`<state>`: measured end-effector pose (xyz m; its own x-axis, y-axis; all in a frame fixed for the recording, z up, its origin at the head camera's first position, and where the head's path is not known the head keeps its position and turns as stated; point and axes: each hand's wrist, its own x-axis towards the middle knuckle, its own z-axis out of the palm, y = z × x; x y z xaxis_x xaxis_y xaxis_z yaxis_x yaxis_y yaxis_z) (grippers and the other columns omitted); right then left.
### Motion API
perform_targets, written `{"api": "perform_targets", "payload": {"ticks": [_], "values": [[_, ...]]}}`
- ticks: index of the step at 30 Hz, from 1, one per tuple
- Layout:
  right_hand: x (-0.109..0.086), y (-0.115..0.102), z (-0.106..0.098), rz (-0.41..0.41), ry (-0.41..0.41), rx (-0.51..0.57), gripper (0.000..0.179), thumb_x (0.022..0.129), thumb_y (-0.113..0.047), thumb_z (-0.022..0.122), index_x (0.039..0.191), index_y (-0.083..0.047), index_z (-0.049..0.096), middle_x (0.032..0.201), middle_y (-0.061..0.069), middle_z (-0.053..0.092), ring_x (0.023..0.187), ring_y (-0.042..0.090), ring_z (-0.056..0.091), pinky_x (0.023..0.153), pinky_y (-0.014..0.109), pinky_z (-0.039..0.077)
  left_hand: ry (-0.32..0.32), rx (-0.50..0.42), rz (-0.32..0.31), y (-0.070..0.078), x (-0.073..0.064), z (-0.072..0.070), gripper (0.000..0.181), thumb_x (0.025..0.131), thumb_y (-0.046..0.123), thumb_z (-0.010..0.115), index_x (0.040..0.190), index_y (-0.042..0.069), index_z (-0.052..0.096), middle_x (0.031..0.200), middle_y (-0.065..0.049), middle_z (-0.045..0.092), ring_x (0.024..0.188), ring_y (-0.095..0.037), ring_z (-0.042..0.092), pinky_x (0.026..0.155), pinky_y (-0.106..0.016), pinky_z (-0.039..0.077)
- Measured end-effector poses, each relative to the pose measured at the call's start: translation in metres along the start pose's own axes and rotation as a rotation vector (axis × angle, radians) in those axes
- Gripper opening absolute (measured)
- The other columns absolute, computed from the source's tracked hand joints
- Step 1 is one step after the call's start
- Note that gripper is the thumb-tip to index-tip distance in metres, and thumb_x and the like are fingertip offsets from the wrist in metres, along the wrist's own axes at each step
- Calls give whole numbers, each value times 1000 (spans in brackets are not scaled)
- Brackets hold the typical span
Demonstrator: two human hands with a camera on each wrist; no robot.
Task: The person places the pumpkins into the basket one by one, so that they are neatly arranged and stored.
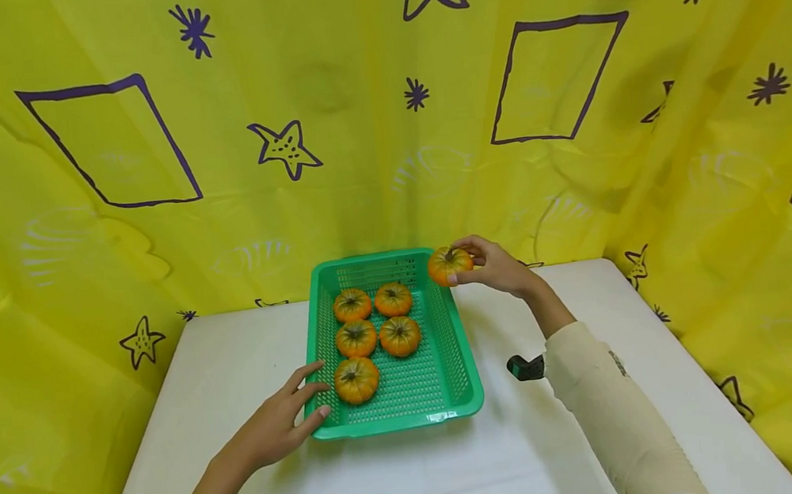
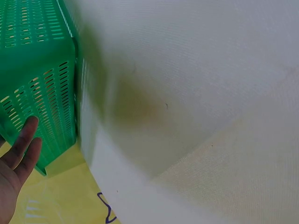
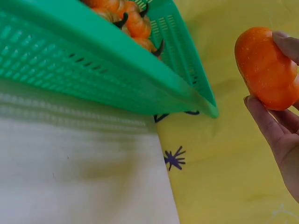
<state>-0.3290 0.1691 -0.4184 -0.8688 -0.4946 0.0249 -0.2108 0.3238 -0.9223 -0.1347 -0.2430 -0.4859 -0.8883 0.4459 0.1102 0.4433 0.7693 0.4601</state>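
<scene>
A green plastic basket [image 1: 459, 352] with slotted walls stands on the table. Several small orange pumpkins [image 1: 401, 336] sit inside, mostly along its left side. My right hand [image 1: 496, 267] grips another pumpkin [image 1: 449, 266] at the basket's far right corner, level with or above the rim. In the right wrist view the thumb and fingers pinch this pumpkin [image 3: 264, 67] from two sides, beside the basket wall. At the basket's left rim my left hand [image 1: 278, 421] spreads its fingers, the tips right at the edge. The left wrist view shows those fingers [image 2: 29, 161] against the slotted side.
A white cloth covers the table [image 1: 249, 356]. Yellow curtains [image 1: 363, 202] printed with purple stars and frames rise behind it and on both sides. A small black device [image 1: 525, 367] shows beside the right sleeve [image 1: 615, 409].
</scene>
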Motion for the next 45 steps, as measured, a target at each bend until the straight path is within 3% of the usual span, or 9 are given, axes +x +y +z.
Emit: {"api": "perform_targets", "payload": {"ticks": [20, 30, 36, 45], "values": [[24, -6, 32, 4, -56, 55, 67, 94, -13, 71, 152, -5, 40, 141, 24, 51, 125, 41, 56, 103, 54, 48, 3, -4, -3, -2, 1, 0, 37, 103, 35, 56, 131, 11, 63, 158, -8, 37, 128, -36, 58, 96, -55, 52], [30, -6, 46, 28, -77, -12, 64, 90, -21, 75, 144, -9, 44, 145, 18, 46, 129, 41, 52, 103, 53, 47, 2, -13, -1, -2, 1, 1, 37, 103, 35, 57, 131, 11, 64, 158, -9, 38, 127, -35, 58, 96, -55, 52], [35, -5, 55, 59, -79, -60, 75, 90, -25, 76, 153, -13, 39, 154, 19, 38, 141, 47, 38, 110, 57, 41, 5, -11, -2, -2, 1, 0, 40, 103, 39, 55, 131, 12, 64, 158, -9, 38, 127, -34, 59, 96, -55, 52], [40, -5, 67, 84, -103, -90, 72, 90, -27, 76, 151, -11, 42, 153, 18, 39, 128, 37, 53, 103, 49, 48, 0, 4, 1, -2, 0, 1, 39, 104, 39, 54, 130, 12, 64, 158, -9, 38, 127, -34, 59, 95, -54, 53]]}}
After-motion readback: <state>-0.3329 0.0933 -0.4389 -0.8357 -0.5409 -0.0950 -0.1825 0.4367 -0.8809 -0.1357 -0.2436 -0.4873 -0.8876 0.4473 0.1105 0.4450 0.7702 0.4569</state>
